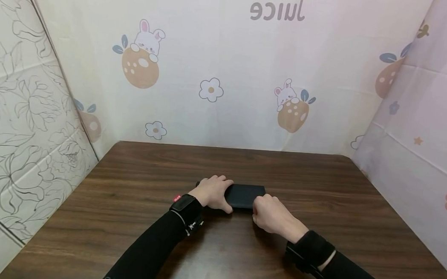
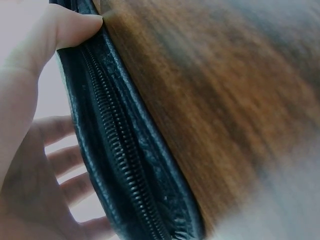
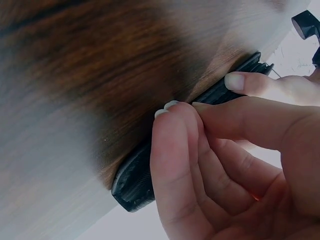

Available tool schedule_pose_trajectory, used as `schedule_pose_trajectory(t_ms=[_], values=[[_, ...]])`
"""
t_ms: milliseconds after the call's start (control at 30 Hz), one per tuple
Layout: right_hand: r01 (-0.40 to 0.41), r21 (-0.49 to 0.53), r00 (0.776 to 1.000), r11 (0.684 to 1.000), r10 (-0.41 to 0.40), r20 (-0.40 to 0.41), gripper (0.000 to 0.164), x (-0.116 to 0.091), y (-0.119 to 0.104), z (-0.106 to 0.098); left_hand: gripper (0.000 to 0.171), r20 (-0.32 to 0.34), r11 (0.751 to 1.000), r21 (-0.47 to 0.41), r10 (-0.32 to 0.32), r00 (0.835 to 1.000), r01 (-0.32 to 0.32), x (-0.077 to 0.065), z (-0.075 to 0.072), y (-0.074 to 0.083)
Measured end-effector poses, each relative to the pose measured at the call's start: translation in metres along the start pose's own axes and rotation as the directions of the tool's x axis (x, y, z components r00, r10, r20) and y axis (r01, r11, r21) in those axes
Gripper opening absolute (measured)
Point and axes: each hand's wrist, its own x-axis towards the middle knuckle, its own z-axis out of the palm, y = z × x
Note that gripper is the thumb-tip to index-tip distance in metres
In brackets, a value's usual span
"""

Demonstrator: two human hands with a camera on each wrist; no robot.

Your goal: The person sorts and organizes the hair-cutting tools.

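A flat black zip wallet (image 1: 244,195) lies on the brown table in front of me. My left hand (image 1: 213,193) grips its left part, the thumb on the near edge and the fingers spread across to the far side. In the left wrist view the metal zipper (image 2: 120,145) runs along that near edge, beside the thumb. My right hand (image 1: 274,215) is at the wallet's near right corner, its fingers curled. Seen from the right wrist, the thumb and fingertips pinch together at the zipper edge of the wallet (image 3: 132,187); the bit between them is hidden.
The dark wood-grain table (image 1: 160,163) extends on every side of the wallet. Behind it hangs a pale curtain (image 1: 229,50) printed with rabbits and fruit, with more printed cloth at the left and right sides.
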Motion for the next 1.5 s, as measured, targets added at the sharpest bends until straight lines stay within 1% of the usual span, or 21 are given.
schedule_pose_trajectory(t_ms=[200, 333, 567, 800, 1133, 1333, 1500], values=[[0.032, 0.003, 0.999, 0.999, -0.032, -0.006, 0.035, 0.003, -0.002, 0.002, 0.086, 0.001, 1.000, -0.003, -0.003, 1.000, 0.003, 0.000, 0.000, 0.002], [0.031, 0.014, 1.000, 0.999, -0.031, 0.002, 0.037, 0.004, -0.004, 0.002, 0.087, 0.004, 1.000, -0.007, -0.004, 1.000, 0.004, -0.001, -0.001, 0.003], [0.037, 0.010, 0.999, 0.999, -0.037, 0.000, 0.035, 0.004, -0.008, 0.003, 0.087, 0.002, 1.000, -0.007, -0.014, 1.000, 0.014, -0.002, -0.001, 0.003], [0.036, 0.005, 0.999, 0.999, -0.036, 0.003, 0.034, 0.006, -0.011, 0.005, 0.088, 0.017, 1.000, -0.007, -0.018, 1.000, 0.018, -0.001, -0.002, 0.004], [0.032, 0.016, 0.999, 0.999, -0.032, 0.010, 0.029, 0.009, -0.014, 0.005, 0.087, 0.007, 1.000, 0.003, -0.021, 1.000, 0.020, -0.002, 0.000, 0.002], [0.054, 0.036, 0.998, 0.998, -0.054, 0.008, 0.030, 0.011, -0.018, 0.006, 0.088, 0.011, 1.000, 0.003, -0.023, 1.000, 0.023, -0.001, 0.000, 0.003], [0.075, 0.029, 0.997, 0.997, -0.075, -0.002, 0.031, 0.012, -0.020, 0.007, 0.088, 0.011, 1.000, 0.002, -0.023, 1.000, 0.023, -0.001, -0.001, 0.003]])
